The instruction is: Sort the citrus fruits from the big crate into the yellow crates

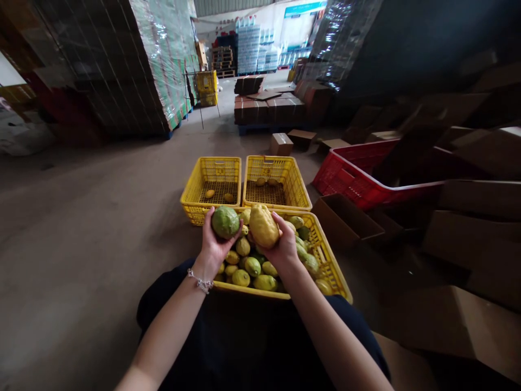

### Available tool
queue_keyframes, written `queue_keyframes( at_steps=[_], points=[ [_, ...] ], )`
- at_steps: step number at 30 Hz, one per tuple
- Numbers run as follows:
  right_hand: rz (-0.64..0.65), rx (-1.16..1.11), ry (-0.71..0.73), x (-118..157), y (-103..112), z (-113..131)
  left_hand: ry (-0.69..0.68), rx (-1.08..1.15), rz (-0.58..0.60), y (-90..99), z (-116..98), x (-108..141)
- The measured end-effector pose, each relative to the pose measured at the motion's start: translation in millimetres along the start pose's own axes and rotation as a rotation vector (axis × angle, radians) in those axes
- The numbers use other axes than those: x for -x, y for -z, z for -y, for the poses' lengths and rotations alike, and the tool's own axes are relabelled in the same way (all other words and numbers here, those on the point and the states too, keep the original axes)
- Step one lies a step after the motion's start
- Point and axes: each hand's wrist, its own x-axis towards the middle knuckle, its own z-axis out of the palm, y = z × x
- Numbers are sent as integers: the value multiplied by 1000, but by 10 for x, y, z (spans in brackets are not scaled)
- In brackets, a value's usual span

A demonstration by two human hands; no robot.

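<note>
Fruit sorting looks under way: left hand [212, 244] clasps a green fruit [225, 222], right hand [284, 245] a yellow fruit [264, 225], both above the full crate [331, 269]. Each likely needs dropping into a far crate [211, 174].

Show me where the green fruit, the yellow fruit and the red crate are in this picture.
green fruit [225, 222], head view, middle of its rounded top, in the left hand.
yellow fruit [263, 225], head view, middle of its bumpy skin, in the right hand.
red crate [353, 184], head view, on its left side wall.
</note>
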Motion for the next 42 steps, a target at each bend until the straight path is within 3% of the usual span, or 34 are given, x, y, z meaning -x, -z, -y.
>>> queue_keyframes(
  at_steps=[4,7,11,16,26,34,42],
  points=[
    [45,15,13,-164,119,-61,140,79,-83,6,16,-35],
    [8,45,32,-239,146,-109,180,56,-106,0,30,-79],
    [-87,97,-23,-217,105,-117,136,-9,-124,-18,36,-80],
    [-12,105,-80,-84,38,-39,2,-10,-60,4,11,-21],
    [-61,114,-125,-213,128,-110,153,-53,-81,47,5,-57],
    [-154,-4,-107,-125,74,-14,-74,-61,-53,43,5,-14],
    [-203,-18,-159,-181,91,-93,102,-76,-138,98,21,-107]
  ],
)
